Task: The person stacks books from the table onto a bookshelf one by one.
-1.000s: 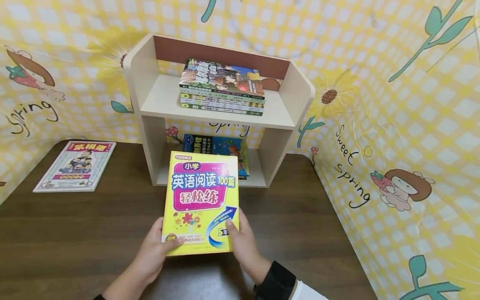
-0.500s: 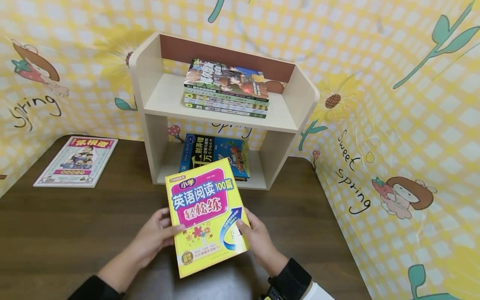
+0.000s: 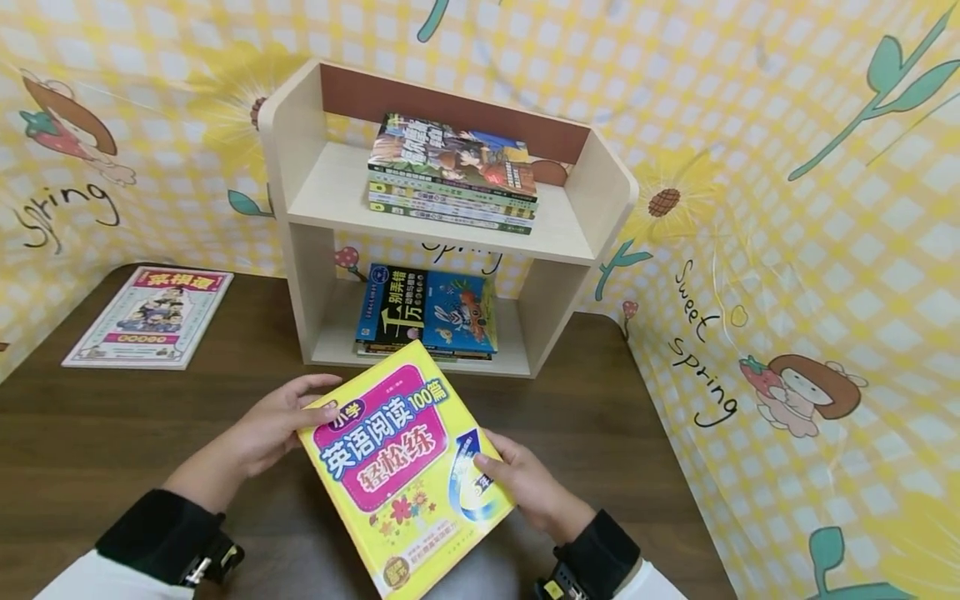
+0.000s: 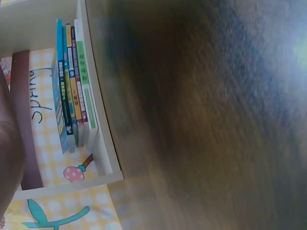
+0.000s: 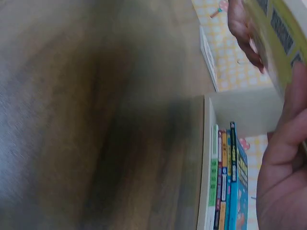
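Note:
A yellow workbook point(image 3: 405, 467) with a pink title panel is held tilted above the table in the head view, its top turned toward the left. My right hand point(image 3: 532, 483) grips its right edge, thumb on the cover and fingers behind. At the upper left corner, my left hand point(image 3: 273, 425) has its thumb on the cover; some of its fingers show beyond the edge. The right wrist view catches the book's underside point(image 5: 278, 36), with the right hand point(image 5: 285, 163) near it. Only a blurred part of the left hand point(image 4: 9, 143) enters the left wrist view.
Behind the book stands a two-tier shelf point(image 3: 300, 275). A stack of comics point(image 3: 453, 171) lies on its upper tier, and several books point(image 3: 431, 312) lie flat below. A white-bordered book point(image 3: 153, 317) rests at the left of the dark wooden table point(image 3: 622, 417). Patterned cloth surrounds everything.
The workbook has turned counterclockwise and shifted lower, uncovering the books on the lower shelf. My left hand has moved from its lower left edge up to the upper left corner; my right hand keeps hold.

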Demonstrator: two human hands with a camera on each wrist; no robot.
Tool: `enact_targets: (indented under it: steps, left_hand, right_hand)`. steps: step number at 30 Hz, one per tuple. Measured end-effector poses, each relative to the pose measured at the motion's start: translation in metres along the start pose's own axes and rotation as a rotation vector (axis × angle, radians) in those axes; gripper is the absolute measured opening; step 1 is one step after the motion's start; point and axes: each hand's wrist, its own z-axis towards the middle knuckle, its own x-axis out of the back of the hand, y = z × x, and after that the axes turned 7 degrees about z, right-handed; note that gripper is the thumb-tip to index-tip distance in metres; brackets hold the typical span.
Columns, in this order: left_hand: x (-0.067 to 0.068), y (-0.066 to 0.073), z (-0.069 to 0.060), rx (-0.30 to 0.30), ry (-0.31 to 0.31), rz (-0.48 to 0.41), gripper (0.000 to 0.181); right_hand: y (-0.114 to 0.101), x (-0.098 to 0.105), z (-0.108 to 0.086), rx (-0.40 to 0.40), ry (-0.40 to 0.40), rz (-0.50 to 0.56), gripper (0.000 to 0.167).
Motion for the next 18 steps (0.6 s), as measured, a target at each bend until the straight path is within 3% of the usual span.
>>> enact_targets:
  steps: [7,9,13,18]
  left_hand:
    - [0.002,0.002,-0.001,-0.030,-0.206,0.001,0.068]
    - [0.002,0.003,-0.002,-0.035,-0.238,-0.006,0.069]
    - [0.001,0.002,-0.004,-0.020,-0.252,-0.005,0.070]
    - [-0.004,0.000,-0.006,0.001,-0.201,0.060,0.071]
  right_hand:
    - [-0.013,0.019,0.011,-0.014,-0.101,-0.039,0.056]
    - [-0.016,0.023,0.015,-0.009,-0.115,-0.040,0.055]
    - [-0.020,0.027,0.020,-0.014,-0.117,-0.054,0.053]
    - [-0.020,0.029,0.027,-0.030,-0.060,-0.076,0.049]
